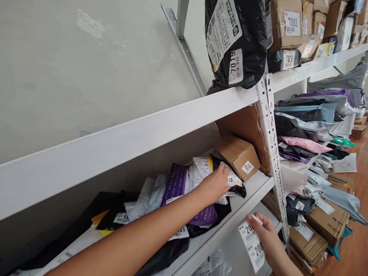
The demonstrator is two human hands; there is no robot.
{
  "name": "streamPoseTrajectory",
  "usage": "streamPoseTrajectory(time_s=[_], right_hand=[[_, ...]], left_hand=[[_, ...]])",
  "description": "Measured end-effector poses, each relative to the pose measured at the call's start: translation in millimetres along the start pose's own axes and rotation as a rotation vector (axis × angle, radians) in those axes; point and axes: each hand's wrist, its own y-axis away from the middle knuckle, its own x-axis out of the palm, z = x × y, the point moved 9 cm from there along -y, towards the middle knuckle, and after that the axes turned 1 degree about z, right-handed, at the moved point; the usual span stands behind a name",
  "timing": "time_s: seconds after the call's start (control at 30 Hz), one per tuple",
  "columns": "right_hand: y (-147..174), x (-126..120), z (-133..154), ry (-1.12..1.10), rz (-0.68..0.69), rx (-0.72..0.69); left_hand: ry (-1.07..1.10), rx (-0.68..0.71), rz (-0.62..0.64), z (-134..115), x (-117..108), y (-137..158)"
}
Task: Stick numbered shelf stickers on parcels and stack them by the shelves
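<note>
While the left hand (214, 184) reaches along the white metal shelf (250, 189), its fingers curl loosely over a flat black plastic mailer with a white numbered label (234, 183), which lies just left of the brown cardboard box (238, 155). Below that shelf's front edge, the right hand (266, 232) pinches a strip of white numbered stickers (253, 245) between thumb and fingers.

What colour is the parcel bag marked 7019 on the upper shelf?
The parcel bag is black with white labels, seen in the head view.
</note>
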Motion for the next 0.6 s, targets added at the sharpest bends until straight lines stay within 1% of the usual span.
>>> streamPoseTrajectory(time_s=[0.03, 0.07, 0.13, 0.17, 0.2, 0.27, 0.3, 0.33, 0.37, 0.4, 0.43, 0.5, 0.53, 0.6], right_hand=[[5, -10, 2, -0.001, -0.029, -0.03], [10, -20, 7, 0.005, -0.062, -0.057], [23, -37, 23, 0.037, -0.127, -0.122], [30, -43, 33, 0.065, -0.152, -0.158], [39, -48, 43, 0.099, -0.172, -0.201], [61, -56, 62, 0.158, -0.215, -0.304], [75, -59, 69, 0.18, -0.239, -0.356], [90, -61, 74, 0.197, -0.26, -0.406], [106, -63, 76, 0.208, -0.287, -0.459], [124, -65, 78, 0.216, -0.318, -0.512], [142, -67, 78, 0.222, -0.353, -0.564], [183, -74, 75, 0.231, -0.444, -0.663], [205, -79, 72, 0.235, -0.5, -0.706], [251, -92, 62, 0.253, -0.614, -0.766]], left_hand=[[0.022, -0.009, -0.041, 1, -3, 3], [0.023, 0.015, -0.067, -1, -4, 6], [-0.04, 0.116, -0.077, -11, -1, 14], [-0.098, 0.14, -0.081, -15, 1, 19], [-0.166, 0.12, -0.103, -18, 1, 23], [-0.267, -0.003, -0.218, -27, -10, 35], [-0.27, -0.032, -0.29, -40, -20, 42], [-0.231, -0.005, -0.348, -60, -28, 51], [-0.156, 0.073, -0.379, -85, -36, 59], [-0.054, 0.181, -0.382, -114, -42, 69], [0.065, 0.291, -0.353, -142, -46, 79], [0.363, 0.465, -0.228, -193, -44, 98], [0.549, 0.529, -0.144, -214, -38, 107], [0.981, 0.646, 0.074, -258, -14, 124]])
